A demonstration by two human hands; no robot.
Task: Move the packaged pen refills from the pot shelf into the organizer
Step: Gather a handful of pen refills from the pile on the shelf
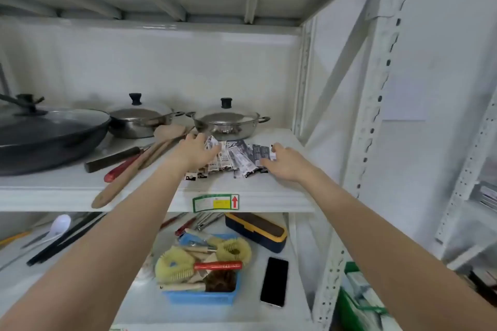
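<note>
Packets of pen refills (pixel 236 160), slim and glossy in black and white, are lying fanned at centre frame on the white metal shelf (pixel 150 191); left hand (pixel 197 152) and right hand (pixel 285 161) are touching them, fingers relaxed and spread.

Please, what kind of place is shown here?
Probably a storeroom or stockroom: white slotted-steel shelving with a label tag on the shelf edge, holding mixed goods such as lidded steel pots and packaged pen refills.

Refill packets (pixel 236 158) before right pot (pixel 227 122)
</note>
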